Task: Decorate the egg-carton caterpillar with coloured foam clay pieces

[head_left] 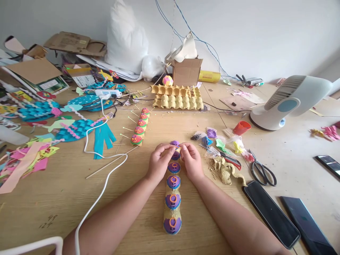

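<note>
Both hands are up at the far end of the purple egg-carton strip (173,202), fingers curled, thumbs and forefingers pinched nearly together. The left hand (160,161) and the right hand (191,160) seem to share a thin strand (177,147) between their fingertips, too fine from here to say what it's made of. They're hiding part of the farthest bumps, so I can't make out how those are finished. The strip itself runs down the table (207,226) between the forearms: rough, tan pulp in rounded domes, each capped in smooth purple with a blue edge, and the nearer ones carry an orange loop and small dark marks I can't quite read.

Off to the left sits a second strip (140,127), red-topped and green-edged, thin sticks poking out sideways. A white cable (106,182) snakes past it, running out of sight at the bottom.

Over on the right, there's soft-looking colored clay (211,132) in crinkly clear bags, a red-and-black cutter (231,161), torn, ragged carton scraps (224,170) and dark-handled scissors (262,171). Beyond them stand a red cup (241,127) and a rounded white fan (289,101). A dark phone (328,165) is cut off at the edge.
</note>
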`<state>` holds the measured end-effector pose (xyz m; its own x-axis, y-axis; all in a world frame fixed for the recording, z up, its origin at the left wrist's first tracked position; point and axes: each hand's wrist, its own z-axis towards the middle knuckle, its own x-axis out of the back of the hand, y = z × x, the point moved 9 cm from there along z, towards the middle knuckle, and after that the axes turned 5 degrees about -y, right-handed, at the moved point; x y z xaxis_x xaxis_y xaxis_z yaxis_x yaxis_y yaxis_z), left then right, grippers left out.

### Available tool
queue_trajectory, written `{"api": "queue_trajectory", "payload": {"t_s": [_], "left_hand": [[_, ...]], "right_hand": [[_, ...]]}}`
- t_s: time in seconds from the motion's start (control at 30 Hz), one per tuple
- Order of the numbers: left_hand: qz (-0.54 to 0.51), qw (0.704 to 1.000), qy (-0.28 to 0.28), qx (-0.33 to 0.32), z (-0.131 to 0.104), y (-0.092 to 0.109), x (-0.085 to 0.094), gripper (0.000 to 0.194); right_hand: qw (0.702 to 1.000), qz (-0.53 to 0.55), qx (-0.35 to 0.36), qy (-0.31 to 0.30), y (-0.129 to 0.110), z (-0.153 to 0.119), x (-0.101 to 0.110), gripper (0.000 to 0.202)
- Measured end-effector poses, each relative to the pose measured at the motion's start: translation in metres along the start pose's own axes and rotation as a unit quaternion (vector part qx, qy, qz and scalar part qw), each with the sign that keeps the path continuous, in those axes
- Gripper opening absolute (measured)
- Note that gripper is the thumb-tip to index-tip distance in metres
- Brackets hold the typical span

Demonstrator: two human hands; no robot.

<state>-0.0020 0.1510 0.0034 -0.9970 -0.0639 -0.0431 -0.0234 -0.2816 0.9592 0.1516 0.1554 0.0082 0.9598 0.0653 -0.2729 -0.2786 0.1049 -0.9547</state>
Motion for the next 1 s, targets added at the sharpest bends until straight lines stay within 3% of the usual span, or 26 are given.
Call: {"api": "queue_trajectory", "payload": {"t_s": [0.17,0.53,1.0], "left_hand": [[-0.007,1.0,-0.002,0.003,-0.001,-0.001,-0.001,0.026],[-0.046,0.998,-0.026,0.04,-0.002,-0.004,-0.006,0.028],[-0.023,0.999,0.004,0.028,-0.001,-0.008,0.0,0.026]], "right_hand": [[0.999,0.033,-0.004,-0.018,0.003,0.001,-0.004,0.037],[0.999,0.02,-0.012,0.031,0.002,0.002,0.007,0.042],[1.0,0.005,-0.021,-0.022,0.005,0.0,-0.004,0.041]]}}
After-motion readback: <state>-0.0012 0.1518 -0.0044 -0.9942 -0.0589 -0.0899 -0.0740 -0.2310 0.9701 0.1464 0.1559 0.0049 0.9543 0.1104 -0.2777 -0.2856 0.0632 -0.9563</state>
